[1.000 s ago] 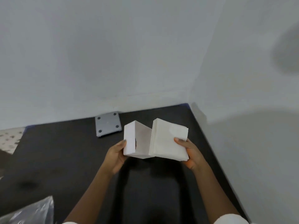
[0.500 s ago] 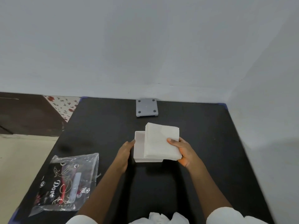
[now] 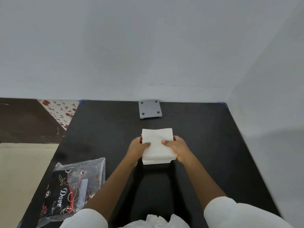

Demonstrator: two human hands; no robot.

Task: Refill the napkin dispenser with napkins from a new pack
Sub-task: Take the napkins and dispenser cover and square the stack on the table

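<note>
A thick stack of white napkins (image 3: 158, 140) lies flat over the white dispenser box (image 3: 155, 162) in the middle of the black table (image 3: 205, 137); only the box's near wall shows under the stack. My left hand (image 3: 137, 148) grips the stack's left side, thumb on top. My right hand (image 3: 176, 148) grips its right side, thumb on top as well. The grey dispenser lid (image 3: 150, 109), with a dark foot at each corner, lies flat near the wall, apart from the box.
An opened clear plastic napkin pack (image 3: 72, 190) with black and red print lies at the table's near left edge. White walls close the table at the back and right. Crumpled white material (image 3: 158, 221) shows at the bottom edge. Floor lies to the left.
The stack, held tilted beside the raised box by my right hand, has come down flat over the box on the table. My left hand moved from the box onto the stack.
</note>
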